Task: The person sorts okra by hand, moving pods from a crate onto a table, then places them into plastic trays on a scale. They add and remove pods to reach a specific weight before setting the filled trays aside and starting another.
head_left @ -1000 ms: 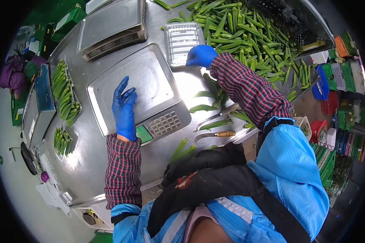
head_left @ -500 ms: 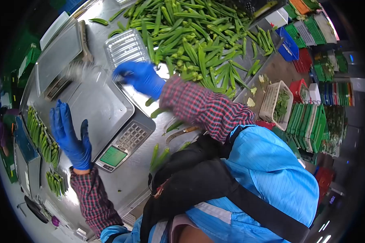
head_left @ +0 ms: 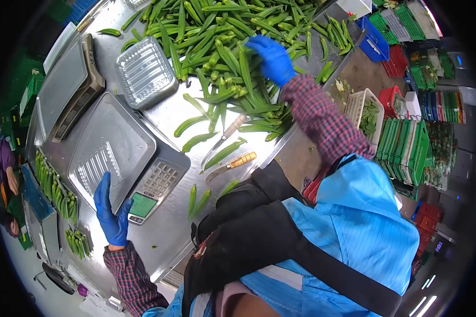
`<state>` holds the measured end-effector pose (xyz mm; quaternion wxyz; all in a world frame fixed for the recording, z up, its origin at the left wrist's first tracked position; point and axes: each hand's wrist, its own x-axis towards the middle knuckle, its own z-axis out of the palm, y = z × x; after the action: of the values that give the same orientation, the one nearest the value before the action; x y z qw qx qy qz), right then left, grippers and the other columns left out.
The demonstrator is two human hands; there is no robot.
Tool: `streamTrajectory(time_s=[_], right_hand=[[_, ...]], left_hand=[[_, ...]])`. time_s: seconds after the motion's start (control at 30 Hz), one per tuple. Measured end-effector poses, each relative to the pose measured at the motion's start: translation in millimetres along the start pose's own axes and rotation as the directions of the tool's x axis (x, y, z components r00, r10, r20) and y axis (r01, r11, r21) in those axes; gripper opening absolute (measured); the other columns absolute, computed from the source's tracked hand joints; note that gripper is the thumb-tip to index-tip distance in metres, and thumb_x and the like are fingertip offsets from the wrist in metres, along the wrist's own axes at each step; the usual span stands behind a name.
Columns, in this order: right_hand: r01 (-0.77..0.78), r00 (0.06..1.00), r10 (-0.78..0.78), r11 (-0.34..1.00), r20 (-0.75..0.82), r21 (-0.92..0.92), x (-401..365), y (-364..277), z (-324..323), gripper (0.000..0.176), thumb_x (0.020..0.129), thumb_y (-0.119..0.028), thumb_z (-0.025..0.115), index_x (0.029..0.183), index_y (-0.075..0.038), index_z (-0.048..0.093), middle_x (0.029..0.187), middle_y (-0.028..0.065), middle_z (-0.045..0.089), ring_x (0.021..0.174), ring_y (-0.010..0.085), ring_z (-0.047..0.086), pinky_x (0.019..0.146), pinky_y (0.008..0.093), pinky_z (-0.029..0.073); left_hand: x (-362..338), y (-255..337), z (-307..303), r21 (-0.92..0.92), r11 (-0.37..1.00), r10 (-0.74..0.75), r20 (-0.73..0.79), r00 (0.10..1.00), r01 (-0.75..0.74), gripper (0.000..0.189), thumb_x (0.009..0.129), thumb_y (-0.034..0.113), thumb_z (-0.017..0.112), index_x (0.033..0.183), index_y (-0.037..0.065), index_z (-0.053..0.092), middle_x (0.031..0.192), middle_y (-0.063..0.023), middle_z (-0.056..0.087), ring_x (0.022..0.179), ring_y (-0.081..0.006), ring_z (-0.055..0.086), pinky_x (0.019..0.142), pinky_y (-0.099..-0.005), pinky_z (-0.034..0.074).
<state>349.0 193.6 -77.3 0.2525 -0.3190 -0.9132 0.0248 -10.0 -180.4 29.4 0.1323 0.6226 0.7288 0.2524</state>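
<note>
My left hand (head_left: pixel 112 214), in a blue glove, is open with thumb and fingers apart beside the near edge of the digital scale (head_left: pixel 111 132). A clear plastic tray (head_left: pixel 101 165) rests on the scale's metal plate, close to those fingertips. My right hand (head_left: pixel 274 59), also blue-gloved, reaches over the okra pile (head_left: pixel 222 47) with its fingers stretched out, nothing visible in them. Between scale and pile stands a stack of clear trays (head_left: pixel 145 74). Two wooden-handled knives lie nearby, one with a pale handle (head_left: pixel 234 127), one with a yellowish handle (head_left: pixel 242 160).
Filled okra packs (head_left: pixel 55 185) line the table's left side. A second scale (head_left: pixel 69 90) stands behind the first. Loose okra pods (head_left: pixel 198 203) lie near my body. To the right are a cream basket (head_left: pixel 357 105) and green crates (head_left: pixel 402 150). Another person's hand (head_left: pixel 11 180) shows far left.
My right hand has moved from beside the tray stack rightward onto the okra pile. A clear tray now sits on the scale, where a blur was behind it. My left hand has shifted down and right.
</note>
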Motion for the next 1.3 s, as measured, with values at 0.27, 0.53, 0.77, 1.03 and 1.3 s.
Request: streamTrajectory(time_s=[0.27,0.53,0.77,1.03,1.3], right_hand=[[0.191,0.827,-0.022,0.951,0.562,-0.244,11.2,32.1,21.0,0.088,0.063,-0.014,0.071,0.14,-0.017,0.029,0.124,0.0108,0.047,0.114,0.0285,0.048,0.095,0.044,0.039],[0.282,0.808,-0.186,0.955,0.559,-0.09,3.9,63.3,5.0,0.06,0.058,-0.027,0.077,0.112,-0.012,0.056,0.125,0.0074,0.047,0.106,0.0303,0.052,0.078,0.0417,0.049],[0.164,0.9,-0.15,0.986,0.409,0.001,-11.8,105.8,-8.8,0.055,0.061,-0.031,0.076,0.108,-0.009,0.058,0.117,0.0087,0.055,0.107,0.0297,0.052,0.086,0.0421,0.046],[-0.723,0.57,0.664,0.126,0.484,0.679,-47.6,105.2,-93.2,0.039,0.076,-0.027,0.071,0.102,0.001,0.06,0.086,0.0083,0.065,0.073,0.0144,0.061,0.064,0.0269,0.05],[-0.755,0.18,0.753,-0.307,0.633,0.58,-127.0,34.0,-38.9,0.038,0.076,-0.017,0.07,0.106,0.003,0.058,0.093,0.011,0.065,0.077,0.0169,0.062,0.069,0.0285,0.05]], left_hand=[[152.3,108.0,154.1,-0.277,0.959,0.1,0.122,0.988,-0.063,0.03,0.082,0.018,0.065,0.108,0.004,0.062,0.093,-0.0141,0.064,0.084,-0.0239,0.064,0.074,-0.0321,0.05],[258.9,175.6,284.4,0.344,0.934,-0.014,0.304,0.953,-0.096,0.057,0.066,0.053,0.07,0.096,0.005,0.06,0.087,-0.0167,0.064,0.08,-0.0272,0.064,0.07,-0.04,0.049],[266.1,150.6,288.6,0.2,0.979,-0.09,0.252,0.964,0.039,0.045,0.07,0.04,0.066,0.099,0.005,0.06,0.083,-0.023,0.064,0.08,-0.0377,0.063,0.071,-0.0432,0.049],[260.2,176.2,254.4,-0.371,0.923,-0.074,0.08,0.994,0.098,0.034,0.081,0.02,0.06,0.107,-0.001,0.056,0.097,-0.0242,0.062,0.088,-0.039,0.06,0.078,-0.0441,0.047],[245.3,217.1,364.3,-0.049,0.998,-0.011,0.331,0.944,0.029,0.033,0.078,0.019,0.059,0.105,0.003,0.051,0.095,-0.0234,0.057,0.085,-0.0395,0.059,0.074,-0.0482,0.047]])
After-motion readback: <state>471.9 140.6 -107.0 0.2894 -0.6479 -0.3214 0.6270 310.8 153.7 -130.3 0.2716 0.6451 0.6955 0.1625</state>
